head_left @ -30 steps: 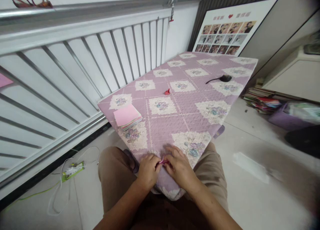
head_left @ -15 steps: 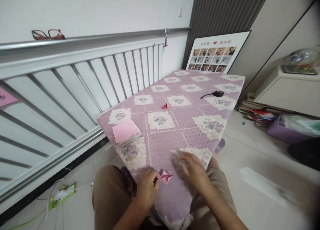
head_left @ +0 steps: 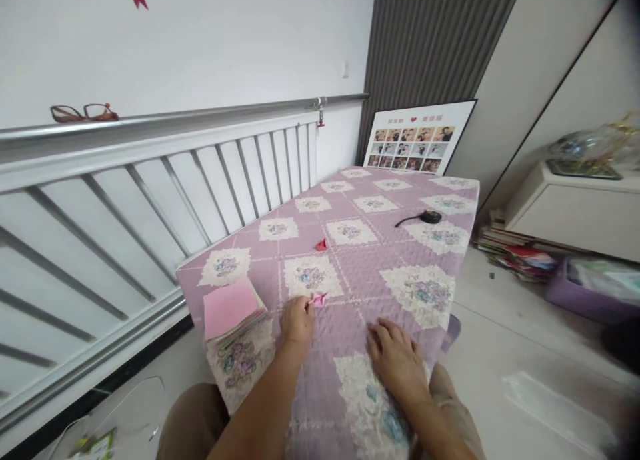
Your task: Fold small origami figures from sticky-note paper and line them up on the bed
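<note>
Crosswise, pink folded paper [head_left: 319,301], tip rightward, left fingers [head_left: 303,304] pinching its left end, right fingers [head_left: 387,332] spread.

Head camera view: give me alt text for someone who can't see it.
The left hand holds a small pink folded paper over a purple flowered tablecloth; the right hand rests open on it. A red folded paper lies beyond, a pink-topped paper stack to the left.

Bare left hand [head_left: 299,321], bare right hand [head_left: 397,360], bare forearms [head_left: 263,400] — plain brownish-tan trousers [head_left: 193,423]
</note>
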`<control>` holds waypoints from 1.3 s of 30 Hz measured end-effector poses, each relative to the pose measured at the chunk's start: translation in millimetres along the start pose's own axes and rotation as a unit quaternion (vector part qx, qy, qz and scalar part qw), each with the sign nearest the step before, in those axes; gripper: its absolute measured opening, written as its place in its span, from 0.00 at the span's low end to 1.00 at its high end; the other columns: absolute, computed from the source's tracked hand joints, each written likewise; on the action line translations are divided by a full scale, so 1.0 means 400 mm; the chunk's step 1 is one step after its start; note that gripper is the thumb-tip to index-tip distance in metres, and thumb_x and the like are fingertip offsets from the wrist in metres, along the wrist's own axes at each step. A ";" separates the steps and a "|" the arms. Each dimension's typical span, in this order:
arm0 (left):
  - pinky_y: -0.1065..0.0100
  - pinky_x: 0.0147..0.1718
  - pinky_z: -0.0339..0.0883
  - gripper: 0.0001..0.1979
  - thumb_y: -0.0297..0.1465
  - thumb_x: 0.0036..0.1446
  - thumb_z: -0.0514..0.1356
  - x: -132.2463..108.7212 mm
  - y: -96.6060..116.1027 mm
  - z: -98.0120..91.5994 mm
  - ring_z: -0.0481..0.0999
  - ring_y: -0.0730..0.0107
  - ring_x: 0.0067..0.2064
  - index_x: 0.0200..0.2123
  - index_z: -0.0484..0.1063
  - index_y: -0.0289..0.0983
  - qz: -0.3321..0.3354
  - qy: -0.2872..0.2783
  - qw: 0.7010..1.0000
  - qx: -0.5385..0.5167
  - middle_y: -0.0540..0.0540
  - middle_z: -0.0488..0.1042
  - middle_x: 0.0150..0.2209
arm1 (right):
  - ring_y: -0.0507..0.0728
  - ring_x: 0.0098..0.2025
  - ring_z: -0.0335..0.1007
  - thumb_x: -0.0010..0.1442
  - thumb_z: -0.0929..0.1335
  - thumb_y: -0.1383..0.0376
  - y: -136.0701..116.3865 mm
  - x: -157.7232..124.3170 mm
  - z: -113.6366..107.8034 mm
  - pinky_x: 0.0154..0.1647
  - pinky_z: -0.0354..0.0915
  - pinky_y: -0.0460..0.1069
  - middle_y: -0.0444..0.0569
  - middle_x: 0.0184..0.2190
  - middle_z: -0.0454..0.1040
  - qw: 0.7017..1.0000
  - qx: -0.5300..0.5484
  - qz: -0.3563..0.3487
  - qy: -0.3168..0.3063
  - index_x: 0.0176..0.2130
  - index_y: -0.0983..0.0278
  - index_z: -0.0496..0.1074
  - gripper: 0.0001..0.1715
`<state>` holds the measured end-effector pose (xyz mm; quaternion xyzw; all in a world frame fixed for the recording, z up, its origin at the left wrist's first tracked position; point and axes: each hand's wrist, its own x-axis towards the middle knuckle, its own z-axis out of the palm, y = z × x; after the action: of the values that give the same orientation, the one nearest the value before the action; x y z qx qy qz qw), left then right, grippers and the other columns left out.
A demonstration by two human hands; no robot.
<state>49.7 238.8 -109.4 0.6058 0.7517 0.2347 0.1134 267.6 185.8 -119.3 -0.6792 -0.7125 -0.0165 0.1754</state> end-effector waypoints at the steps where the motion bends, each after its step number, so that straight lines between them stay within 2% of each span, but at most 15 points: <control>1: 0.69 0.36 0.58 0.07 0.33 0.60 0.55 0.033 0.009 0.011 0.73 0.66 0.40 0.36 0.74 0.42 -0.012 0.004 1.000 0.004 0.48 0.76 0.37 | 0.60 0.56 0.61 0.63 0.59 0.59 0.003 -0.001 0.000 0.53 0.55 0.58 0.50 0.53 0.68 1.000 0.001 -0.001 0.001 0.48 0.58 0.70 0.17; 9: 0.70 0.32 0.58 0.10 0.37 0.62 0.53 0.271 0.039 0.068 0.74 0.66 0.38 0.40 0.73 0.45 -0.069 0.017 0.997 0.031 0.48 0.77 0.39 | 0.60 0.56 0.62 0.61 0.59 0.59 0.033 0.000 0.020 0.53 0.57 0.58 0.48 0.53 0.69 1.000 0.018 -0.008 0.014 0.46 0.57 0.71 0.17; 15: 0.70 0.32 0.58 0.11 0.38 0.62 0.52 0.371 0.046 0.092 0.74 0.65 0.38 0.39 0.73 0.44 -0.073 0.019 0.996 0.047 0.47 0.77 0.39 | 0.61 0.55 0.63 0.60 0.61 0.57 0.047 -0.002 0.031 0.52 0.58 0.59 0.47 0.53 0.69 1.000 0.027 -0.007 0.008 0.45 0.55 0.72 0.17; 20: 0.70 0.32 0.57 0.11 0.39 0.62 0.52 0.393 0.045 0.105 0.74 0.65 0.39 0.40 0.73 0.44 -0.069 0.020 0.996 0.054 0.48 0.77 0.39 | 0.62 0.56 0.62 0.59 0.61 0.56 0.046 0.000 0.029 0.52 0.58 0.60 0.48 0.54 0.69 0.999 0.035 -0.008 -0.009 0.46 0.55 0.72 0.17; 34: 0.70 0.31 0.56 0.09 0.38 0.60 0.55 0.393 0.042 0.107 0.73 0.67 0.37 0.37 0.73 0.43 -0.063 0.021 0.997 0.044 0.49 0.76 0.37 | 0.62 0.56 0.62 0.60 0.60 0.56 0.045 0.000 0.023 0.53 0.57 0.60 0.48 0.54 0.68 0.999 0.030 -0.009 -0.013 0.46 0.55 0.71 0.17; 39: 0.69 0.33 0.57 0.09 0.38 0.59 0.56 0.392 0.040 0.109 0.73 0.67 0.40 0.40 0.71 0.44 -0.055 0.026 0.997 0.042 0.49 0.76 0.39 | 0.63 0.56 0.62 0.59 0.61 0.56 0.048 0.003 0.029 0.53 0.57 0.60 0.49 0.54 0.68 0.999 0.029 -0.008 -0.019 0.46 0.55 0.72 0.18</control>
<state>45.4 401.8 -121.3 0.5614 0.7957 0.2123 0.0812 283.8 191.6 -133.8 -0.6686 -0.7211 0.0156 0.1810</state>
